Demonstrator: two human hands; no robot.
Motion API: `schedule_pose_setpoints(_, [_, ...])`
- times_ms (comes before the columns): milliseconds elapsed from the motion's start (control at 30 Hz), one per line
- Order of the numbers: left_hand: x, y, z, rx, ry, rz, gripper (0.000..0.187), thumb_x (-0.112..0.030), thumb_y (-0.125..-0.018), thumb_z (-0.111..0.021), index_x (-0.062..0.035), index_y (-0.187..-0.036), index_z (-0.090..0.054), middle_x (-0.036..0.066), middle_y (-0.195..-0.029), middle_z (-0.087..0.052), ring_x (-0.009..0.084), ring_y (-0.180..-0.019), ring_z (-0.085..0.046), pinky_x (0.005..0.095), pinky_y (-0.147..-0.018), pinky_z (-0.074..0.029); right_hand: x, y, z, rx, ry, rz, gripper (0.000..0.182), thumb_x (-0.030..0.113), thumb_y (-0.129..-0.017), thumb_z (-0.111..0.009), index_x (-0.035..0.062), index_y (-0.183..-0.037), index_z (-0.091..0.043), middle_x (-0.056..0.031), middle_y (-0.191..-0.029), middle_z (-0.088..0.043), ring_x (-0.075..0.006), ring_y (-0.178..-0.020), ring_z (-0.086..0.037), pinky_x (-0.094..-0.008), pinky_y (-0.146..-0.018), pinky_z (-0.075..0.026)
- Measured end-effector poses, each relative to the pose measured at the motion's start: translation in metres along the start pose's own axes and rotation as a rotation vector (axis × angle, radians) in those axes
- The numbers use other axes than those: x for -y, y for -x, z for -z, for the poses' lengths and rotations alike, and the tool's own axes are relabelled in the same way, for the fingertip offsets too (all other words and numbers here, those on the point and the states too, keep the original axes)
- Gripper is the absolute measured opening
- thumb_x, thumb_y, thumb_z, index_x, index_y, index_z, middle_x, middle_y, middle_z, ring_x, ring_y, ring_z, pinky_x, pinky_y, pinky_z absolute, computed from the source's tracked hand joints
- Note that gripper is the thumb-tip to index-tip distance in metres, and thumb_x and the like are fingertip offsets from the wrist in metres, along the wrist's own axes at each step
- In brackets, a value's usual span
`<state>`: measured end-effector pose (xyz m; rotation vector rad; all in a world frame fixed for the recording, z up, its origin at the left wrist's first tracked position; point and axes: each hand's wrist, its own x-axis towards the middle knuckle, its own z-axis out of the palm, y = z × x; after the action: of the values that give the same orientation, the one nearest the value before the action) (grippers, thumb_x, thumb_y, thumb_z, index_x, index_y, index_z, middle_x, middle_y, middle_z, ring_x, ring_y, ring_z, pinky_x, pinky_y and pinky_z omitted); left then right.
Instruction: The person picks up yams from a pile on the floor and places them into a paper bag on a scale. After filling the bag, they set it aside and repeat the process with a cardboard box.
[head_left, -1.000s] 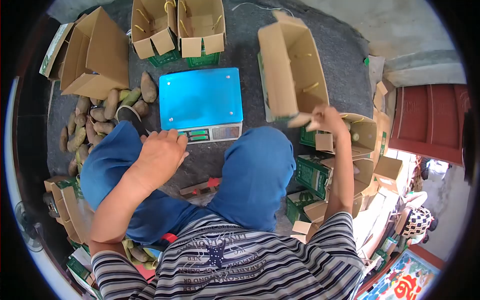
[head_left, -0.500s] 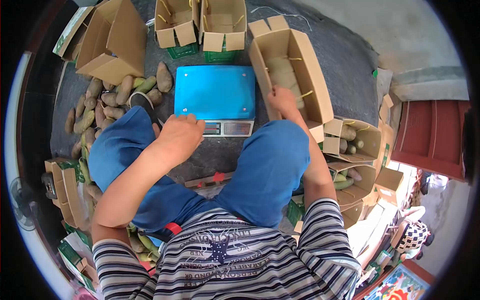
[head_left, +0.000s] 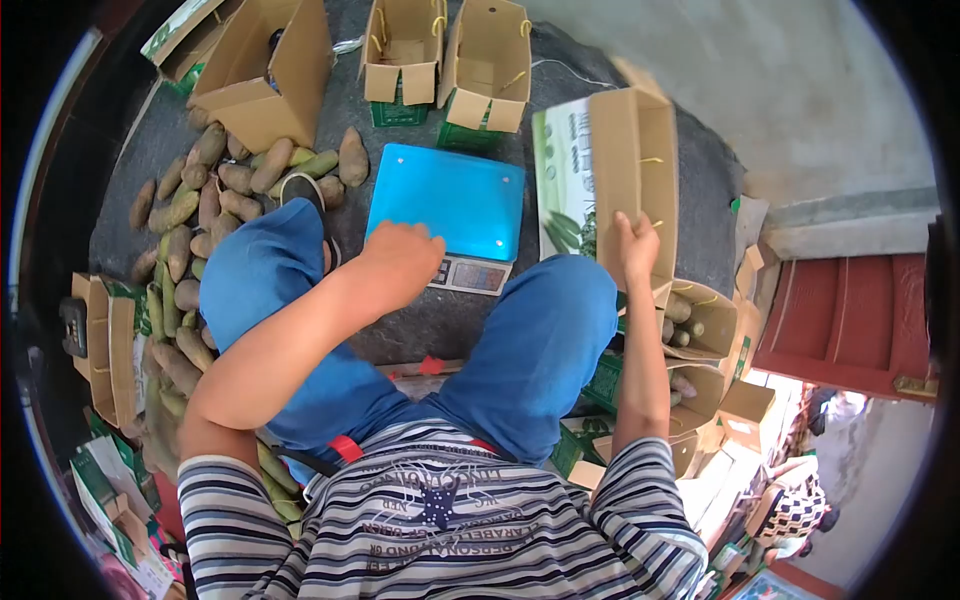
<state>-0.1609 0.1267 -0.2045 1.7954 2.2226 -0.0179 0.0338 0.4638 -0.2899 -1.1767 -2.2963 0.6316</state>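
Observation:
A cardboard box [head_left: 620, 150] with a printed white-and-green side is tilted at the right of the scale. My right hand [head_left: 636, 245] is closed on the box's upper edge. Over the near side of the blue-topped weighing scale [head_left: 450, 200], my left hand [head_left: 402, 262] has its fingers curled, and its palm is hidden. The scale's display panel [head_left: 478, 276] shows partly beside that hand. Inside the box I see yellow cord loops but no vegetables.
Large brown and green tuber-like vegetables [head_left: 240, 178] lie heaped on the left. Two cardboard boxes [head_left: 487, 60] stand in green outer cartons behind the scale. A bigger box [head_left: 265, 85] is at the back left. At the right, boxes [head_left: 700, 318] hold vegetables. A person [head_left: 790, 500] is farther off.
The box in my right hand has swung to the right and tilted, bringing its printed side into view. My left hand stays by the scale's near edge. The camera view has shifted.

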Motion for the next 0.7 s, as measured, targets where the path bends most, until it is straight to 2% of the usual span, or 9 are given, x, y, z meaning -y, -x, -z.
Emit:
schedule_pose_setpoints(67, [0.001, 0.002, 0.0, 0.008, 0.0, 0.012, 0.022, -0.022, -0.08, -0.063, -0.0026, -0.089, -0.057, 0.014, -0.083, -0.059, 0.028, -0.081, -0.06, 0.0382, -0.068, -0.045, 0.035, 0.019, 0.026, -0.084, -0.169, 0.053, 0.028, 0.025, -0.085, -0.062, 0.0019, -0.101, -0.062, -0.0175, -0.089, -0.066, -0.0227, -0.082, -0.064, -0.0322, -0.074, -0.047])
schedule_pose_setpoints(100, [0.001, 0.003, 0.0, 0.018, -0.005, 0.015, 0.022, -0.022, -0.08, -0.063, -0.0026, -0.089, -0.057, 0.014, -0.084, -0.059, 0.028, -0.082, -0.06, 0.0382, -0.068, -0.046, 0.039, 0.024, 0.03, -0.142, -0.348, 0.132, 0.024, 0.021, -0.086, -0.061, -0.0003, -0.098, -0.061, -0.0155, -0.086, -0.065, -0.0163, -0.079, -0.061, -0.0301, -0.072, -0.046])
schedule_pose_setpoints(267, [-0.008, 0.003, -0.007, 0.042, -0.035, 0.019, 0.022, -0.022, -0.081, -0.062, -0.0026, -0.091, -0.058, 0.014, -0.088, -0.06, 0.0274, -0.084, -0.06, 0.0388, -0.07, -0.045, 0.117, 0.035, 0.094, 0.176, -0.135, 0.252, 0.021, 0.016, -0.084, -0.062, -0.0008, -0.098, -0.061, -0.0121, -0.084, -0.063, -0.0169, -0.077, -0.06, -0.0295, -0.071, -0.047])
schedule_pose_setpoints(367, [-0.015, 0.003, -0.012, 0.068, -0.036, 0.011, 0.023, -0.022, -0.08, -0.062, -0.0028, -0.092, -0.059, 0.014, -0.089, -0.06, 0.0274, -0.084, -0.06, 0.0392, -0.07, -0.045, 0.152, 0.028, 0.08, 0.321, -0.083, 0.467, 0.021, 0.017, -0.083, -0.062, 0.0015, -0.096, -0.062, -0.0126, -0.086, -0.063, -0.0235, -0.077, -0.061, -0.0321, -0.07, -0.047])
schedule_pose_setpoints(433, [-0.02, 0.006, -0.019, 0.085, -0.039, 0.003, 0.023, -0.021, -0.078, -0.062, -0.003, -0.092, -0.059, 0.014, -0.089, -0.06, 0.0276, -0.084, -0.06, 0.0393, -0.07, -0.044, 0.176, 0.021, 0.044, 0.463, 0.064, 0.589, 0.02, 0.021, -0.083, -0.061, 0.0047, -0.095, -0.061, -0.0142, -0.088, -0.063, -0.0318, -0.081, -0.06, -0.0371, -0.071, -0.047])
schedule_pose_setpoints(533, [-0.018, 0.007, -0.027, 0.062, 0.012, 0.011, 0.023, -0.019, -0.075, -0.063, -0.0037, -0.092, -0.06, 0.013, -0.089, -0.06, 0.0279, -0.083, -0.06, 0.0391, -0.069, -0.044, 0.18, 0.007, -0.002, 0.573, 0.097, 0.739, 0.022, 0.024, -0.082, -0.06, 0.0075, -0.097, -0.061, -0.016, -0.091, -0.062, -0.0355, -0.086, -0.058, -0.0413, -0.073, -0.046])
schedule_pose_setpoints(633, [-0.015, 0.008, -0.021, 0.06, 0.016, 0.023, 0.022, -0.016, -0.075, -0.062, -0.0038, -0.094, -0.06, 0.013, -0.089, -0.061, 0.0277, -0.084, -0.061, 0.039, -0.068, -0.043, 0.165, 0.0, -0.044, 0.709, 0.194, 0.776, 0.024, 0.024, -0.082, -0.06, 0.009, -0.101, -0.061, -0.0159, -0.093, -0.062, -0.035, -0.087, -0.059, -0.0432, -0.074, -0.046])
schedule_pose_setpoints(667, [-0.015, 0.007, -0.021, 0.055, 0.0, 0.03, 0.022, -0.015, -0.075, -0.061, -0.0038, -0.094, -0.061, 0.012, -0.089, -0.061, 0.0277, -0.084, -0.061, 0.039, -0.068, -0.043, 0.17, 0.003, -0.048, 0.822, 0.358, 0.701, 0.027, 0.024, -0.081, -0.06, 0.0094, -0.104, -0.061, -0.0169, -0.097, -0.062, -0.0348, -0.091, -0.058, -0.0434, -0.078, -0.046])
schedule_pose_setpoints(700, [-0.016, 0.006, -0.02, 0.052, -0.016, 0.038, 0.022, -0.014, -0.075, -0.06, -0.0038, -0.094, -0.061, 0.012, -0.089, -0.061, 0.0278, -0.084, -0.061, 0.0391, -0.068, -0.044, 0.172, 0.005, -0.05, 0.822, 0.374, 0.698, 0.028, 0.024, -0.081, -0.06, 0.0091, -0.105, -0.06, -0.0173, -0.098, -0.062, -0.0348, -0.093, -0.058, -0.0432, -0.079, -0.046])
